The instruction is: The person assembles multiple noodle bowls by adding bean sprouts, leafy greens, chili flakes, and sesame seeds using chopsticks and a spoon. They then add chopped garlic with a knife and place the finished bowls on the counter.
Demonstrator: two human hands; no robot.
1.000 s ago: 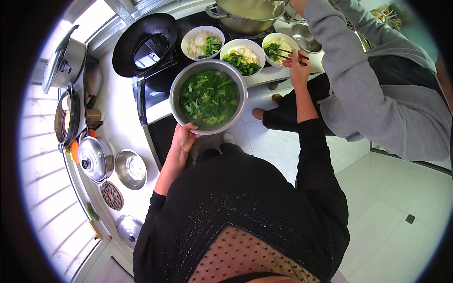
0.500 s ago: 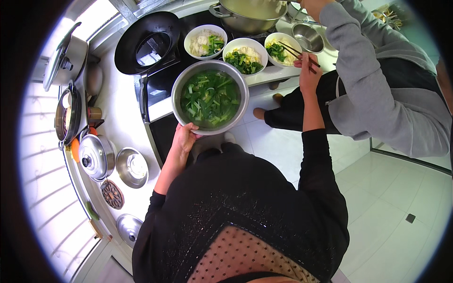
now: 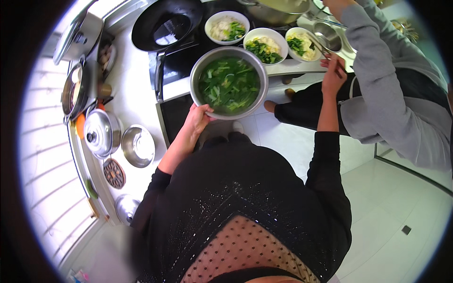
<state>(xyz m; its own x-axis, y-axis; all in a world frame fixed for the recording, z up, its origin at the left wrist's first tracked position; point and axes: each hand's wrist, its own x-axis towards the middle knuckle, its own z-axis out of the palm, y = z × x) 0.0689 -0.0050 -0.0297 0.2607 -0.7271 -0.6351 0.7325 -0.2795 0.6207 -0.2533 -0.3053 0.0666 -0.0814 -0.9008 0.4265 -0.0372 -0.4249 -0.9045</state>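
My left hand grips the near-left rim of a steel basin, thumb over the edge. Chopped leafy greens float in green liquid inside it. My right hand is closed round dark chopsticks, whose tips reach over the right white bowl of pale food and greens. Beside it stands a middle white bowl, partly behind the basin rim, with similar food. Farther left is another white bowl with pale food and greens.
A co-worker's grey sleeve reaches in at right beside a large steel pot. A black wok sits at the back left. Along the left counter are a lidded pot, a steel bowl and an openwork trivet.
The view has shifted, so most things sit farther right and higher. The chopsticks have turned steeper and their tips moved toward the right bowl's right side. Both hands keep their hold.
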